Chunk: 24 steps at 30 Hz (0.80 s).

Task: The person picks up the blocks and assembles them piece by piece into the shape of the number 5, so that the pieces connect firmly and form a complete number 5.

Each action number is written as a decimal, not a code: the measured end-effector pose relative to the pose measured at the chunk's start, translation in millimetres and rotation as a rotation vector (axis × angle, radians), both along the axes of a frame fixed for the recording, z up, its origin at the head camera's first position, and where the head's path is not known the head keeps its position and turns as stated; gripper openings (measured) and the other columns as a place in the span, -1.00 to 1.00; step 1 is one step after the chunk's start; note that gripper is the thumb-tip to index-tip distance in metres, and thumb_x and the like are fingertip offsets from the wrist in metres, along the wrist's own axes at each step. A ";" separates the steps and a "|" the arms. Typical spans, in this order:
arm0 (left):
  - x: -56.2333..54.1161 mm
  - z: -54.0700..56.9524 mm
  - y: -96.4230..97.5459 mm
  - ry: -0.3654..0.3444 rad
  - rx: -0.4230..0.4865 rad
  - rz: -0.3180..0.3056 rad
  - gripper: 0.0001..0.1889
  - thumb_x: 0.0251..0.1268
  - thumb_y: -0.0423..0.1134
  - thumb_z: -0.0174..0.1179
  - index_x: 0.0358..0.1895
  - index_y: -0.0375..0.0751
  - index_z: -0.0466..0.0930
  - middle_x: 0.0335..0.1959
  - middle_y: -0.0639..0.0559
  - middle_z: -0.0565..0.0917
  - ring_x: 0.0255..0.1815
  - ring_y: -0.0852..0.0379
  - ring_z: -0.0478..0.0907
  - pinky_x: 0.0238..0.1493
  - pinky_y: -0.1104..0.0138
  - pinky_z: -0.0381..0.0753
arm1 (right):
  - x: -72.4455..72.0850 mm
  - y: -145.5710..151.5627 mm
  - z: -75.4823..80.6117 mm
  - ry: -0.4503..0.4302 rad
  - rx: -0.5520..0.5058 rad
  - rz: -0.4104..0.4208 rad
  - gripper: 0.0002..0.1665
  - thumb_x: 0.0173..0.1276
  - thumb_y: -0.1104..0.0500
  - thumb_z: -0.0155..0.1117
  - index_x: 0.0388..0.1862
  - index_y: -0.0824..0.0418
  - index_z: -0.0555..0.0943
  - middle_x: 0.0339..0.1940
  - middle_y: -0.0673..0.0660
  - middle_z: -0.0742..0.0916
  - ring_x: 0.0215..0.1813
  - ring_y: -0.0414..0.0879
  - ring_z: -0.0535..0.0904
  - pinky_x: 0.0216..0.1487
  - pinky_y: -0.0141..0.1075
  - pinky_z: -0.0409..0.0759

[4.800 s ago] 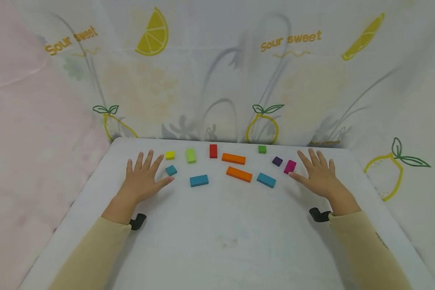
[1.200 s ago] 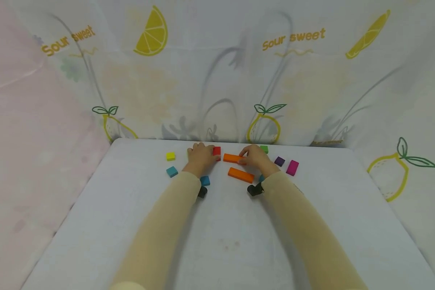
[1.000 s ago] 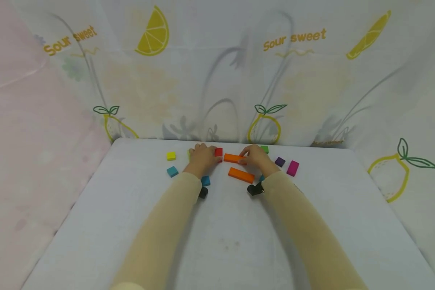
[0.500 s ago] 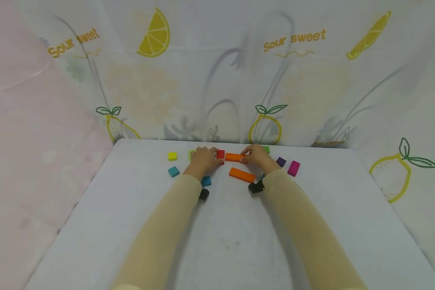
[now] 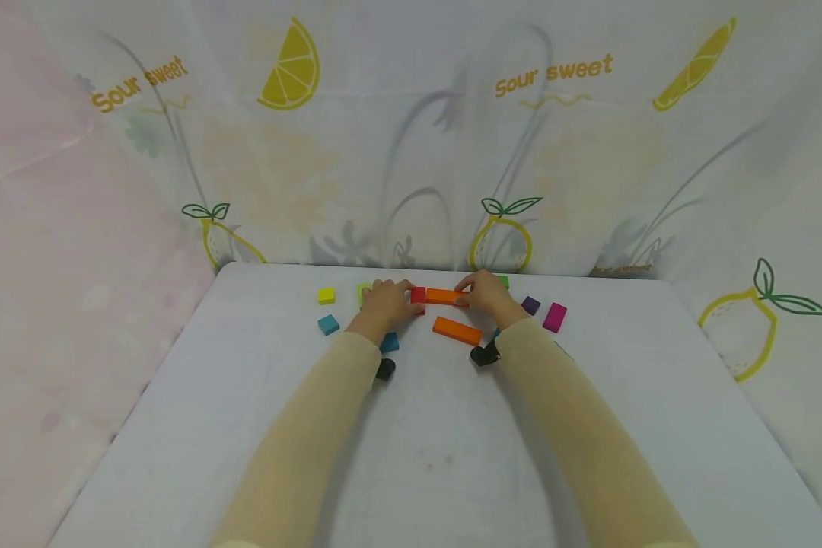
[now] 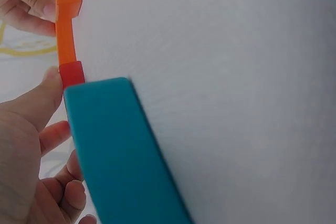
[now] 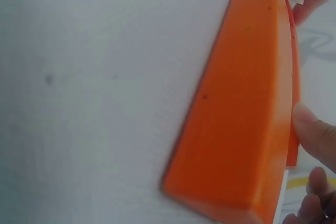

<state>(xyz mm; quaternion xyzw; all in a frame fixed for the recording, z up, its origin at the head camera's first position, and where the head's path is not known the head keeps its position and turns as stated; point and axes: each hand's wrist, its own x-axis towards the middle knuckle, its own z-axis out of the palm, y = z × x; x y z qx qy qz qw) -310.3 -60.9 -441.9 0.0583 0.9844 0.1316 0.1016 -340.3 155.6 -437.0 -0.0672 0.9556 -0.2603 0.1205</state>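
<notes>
In the head view my left hand [image 5: 387,304] pinches a red block [image 5: 418,294] between thumb and index finger. The red block stands right at the left end of the farther orange block [image 5: 441,296]. My right hand [image 5: 488,297] grips that orange block's right end with thumb and fingers. Nearer to me lies a second, longer-looking orange block [image 5: 457,330], large in the right wrist view. A blue block [image 5: 390,342], partly hidden by my left wrist, fills the middle of the left wrist view. Another blue block is mostly hidden under my right wrist.
On the left lie a yellow block [image 5: 325,295], a small blue block [image 5: 328,324] and a partly covered lime block [image 5: 363,290]. Right of my right hand are a green block [image 5: 503,281], a purple block [image 5: 530,305] and a magenta block [image 5: 555,317]. A patterned cloth hangs behind the white table [image 5: 425,472].
Both hands, earlier spread at the sides, have come inward to the red and orange blocks. The red block has slid right and slightly nearer, up to the orange block's end.
</notes>
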 end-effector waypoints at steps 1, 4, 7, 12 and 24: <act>-0.2 -0.5 0.1 -0.002 0.000 0.001 -0.30 0.36 0.29 0.14 0.46 0.07 0.36 0.24 -0.18 0.52 0.21 -0.18 0.31 0.30 -0.08 0.24 | 0.5 -0.3 0.7 0.002 0.003 0.003 -0.62 0.36 0.06 0.41 0.12 0.13 0.72 0.02 0.22 0.63 -0.02 0.09 0.49 0.08 -0.11 0.50; 0.6 -0.3 0.3 -0.001 0.012 0.004 -0.31 0.36 0.29 0.14 0.46 0.07 0.37 0.24 -0.18 0.52 0.20 -0.17 0.32 0.28 -0.06 0.26 | 1.5 -0.7 2.5 0.006 0.003 0.007 -0.63 0.36 0.07 0.41 0.12 0.13 0.72 0.00 0.22 0.64 -0.03 0.09 0.48 0.06 -0.13 0.49; 1.3 0.8 0.3 0.007 0.016 -0.003 -0.31 0.35 0.28 0.16 0.45 0.05 0.39 0.22 -0.18 0.54 0.19 -0.17 0.33 0.25 -0.04 0.29 | 1.8 -0.6 3.9 0.003 -0.005 0.013 -0.63 0.37 0.08 0.41 0.12 0.14 0.72 -0.01 0.21 0.65 -0.05 0.08 0.48 0.04 -0.13 0.49; 0.8 1.2 0.6 0.023 0.009 -0.022 -0.33 0.34 0.26 0.19 0.42 0.02 0.42 0.21 -0.15 0.55 0.19 -0.16 0.34 0.20 -0.01 0.31 | 2.3 0.8 6.9 -0.017 -0.030 0.018 -0.61 0.37 0.11 0.40 0.14 0.17 0.71 -0.01 0.23 0.66 -0.05 0.08 0.49 0.05 -0.14 0.50; 4.4 3.0 -1.9 0.012 0.036 -0.040 -0.36 0.30 0.25 0.25 0.34 0.00 0.50 0.16 -0.14 0.57 0.14 -0.14 0.35 0.17 0.02 0.31 | 3.3 2.3 7.7 -0.050 -0.050 0.016 -0.60 0.34 0.12 0.43 0.13 0.18 0.71 -0.10 0.22 0.64 -0.11 0.07 0.47 -0.04 -0.18 0.47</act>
